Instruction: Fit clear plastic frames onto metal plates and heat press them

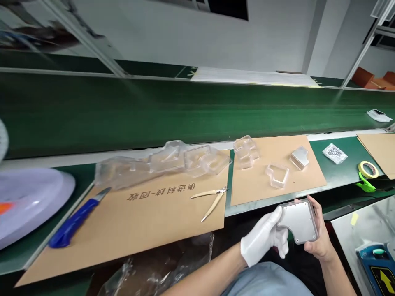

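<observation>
The left hand [262, 236], in a white glove, is closed firmly around the narrow end of a grey plastic casing [298, 220]. The bare right hand [319, 242] is partly open, cradling the wide end from below, with its fingertips [310, 200] hooked over the top edge. The casing is held up at the lower right of the frame, just in front of the bench, touching only the hands.

Beyond the hands, a green workbench [342, 174] carries 3 cardboard sheets. The left sheet [138, 230] has Chinese print, a blue utility knife [74, 222], and tan-handled snips [210, 201] on it, with a row of clear plastic trays [166, 160] along its far edge. The middle sheet [253, 189] holds a clear tray [277, 175], a stack of trays [245, 151], and a grey piece [300, 158] sitting in another tray. The third sheet [378, 150] is at the right edge.

Between the middle and right sheets lie a small packet [335, 153], a yellow tape roll [368, 169], and a green clip [365, 183]. A green conveyor belt [185, 111] runs behind the bench, with a white bag [379, 116] on it at the right.
</observation>
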Motion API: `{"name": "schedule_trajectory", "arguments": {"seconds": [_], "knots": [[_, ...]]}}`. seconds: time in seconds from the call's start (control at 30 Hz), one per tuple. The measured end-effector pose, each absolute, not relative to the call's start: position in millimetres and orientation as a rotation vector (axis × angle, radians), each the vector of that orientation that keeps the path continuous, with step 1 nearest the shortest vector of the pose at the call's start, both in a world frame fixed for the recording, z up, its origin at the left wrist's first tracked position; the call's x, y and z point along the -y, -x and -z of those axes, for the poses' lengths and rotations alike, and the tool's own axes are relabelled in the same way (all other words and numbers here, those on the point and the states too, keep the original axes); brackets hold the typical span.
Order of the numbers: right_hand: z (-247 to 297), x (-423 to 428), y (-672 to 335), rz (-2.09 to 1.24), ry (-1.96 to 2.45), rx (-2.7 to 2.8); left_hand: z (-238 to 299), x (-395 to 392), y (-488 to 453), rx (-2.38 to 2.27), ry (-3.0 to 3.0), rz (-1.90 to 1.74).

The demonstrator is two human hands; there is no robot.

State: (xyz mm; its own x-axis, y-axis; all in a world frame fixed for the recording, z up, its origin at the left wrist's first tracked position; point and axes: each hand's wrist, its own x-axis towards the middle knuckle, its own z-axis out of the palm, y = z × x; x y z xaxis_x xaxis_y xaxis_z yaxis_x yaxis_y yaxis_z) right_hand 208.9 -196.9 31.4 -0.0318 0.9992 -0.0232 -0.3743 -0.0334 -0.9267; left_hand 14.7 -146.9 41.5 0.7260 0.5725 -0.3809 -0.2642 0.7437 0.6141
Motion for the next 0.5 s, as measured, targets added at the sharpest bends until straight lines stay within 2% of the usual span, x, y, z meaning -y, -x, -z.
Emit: {"name": "schedule_trajectory", "arguments": {"seconds": [0.17,0.33,0.4,0.5], "knots": [[-45.2,203.9,-214.5,-1.401,0.864,0.839,-46.0,132.6,-2.3,-0.738,-0.732,-0.517],[-50.5,211.2,-218.0,-1.389,0.849,0.825,-45.6,84.9,-8.9,-1.239,-1.79,-1.027],[-51.8,215.1,-218.7,-1.386,0.84,0.836,-45.1,63.2,-22.2,-1.29,-2.228,-0.926],[-54.3,221.9,-217.9,-1.374,0.835,0.845,-39.3,35.1,-42.8,-1.33,-2.571,-0.629]]}}
